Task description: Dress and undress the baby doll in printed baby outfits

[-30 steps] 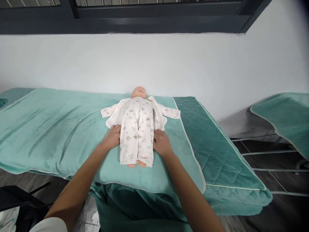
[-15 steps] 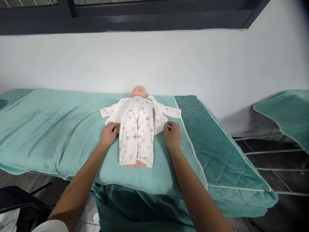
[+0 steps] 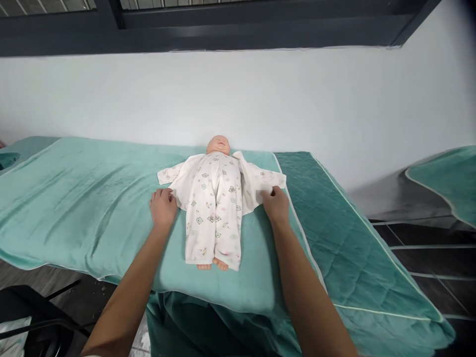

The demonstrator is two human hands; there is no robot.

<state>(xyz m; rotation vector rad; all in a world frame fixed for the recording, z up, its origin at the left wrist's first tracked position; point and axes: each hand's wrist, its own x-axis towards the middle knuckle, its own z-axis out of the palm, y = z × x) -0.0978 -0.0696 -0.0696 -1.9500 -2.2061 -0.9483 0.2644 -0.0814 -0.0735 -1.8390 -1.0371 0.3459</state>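
A baby doll [image 3: 218,144] lies on its back on the bed, head toward the wall and bare feet toward me. White printed clothing [image 3: 213,213] covers its body and legs. A white baby jacket [image 3: 253,179] spreads open at both sides, sleeves stretched outward. My left hand [image 3: 163,207] is closed in a pinch on the jacket's left edge, below that sleeve. On the other side, my right hand [image 3: 276,205] pinches the right edge just under the sleeve. The fingertips of both hands are partly hidden.
Light green sheet [image 3: 92,198] covers the bed, with a darker quilted mattress [image 3: 334,238] showing at right. Behind stands a white wall [image 3: 223,99] under a dark window frame [image 3: 241,32]. A black chair [image 3: 44,317] is at lower left, and a metal bed frame [image 3: 427,246] at right.
Both hands have moved outward, drawing the jacket's sides further from the doll's body. The right flap now spreads wider and flatter beneath its sleeve. The view has shifted slightly.
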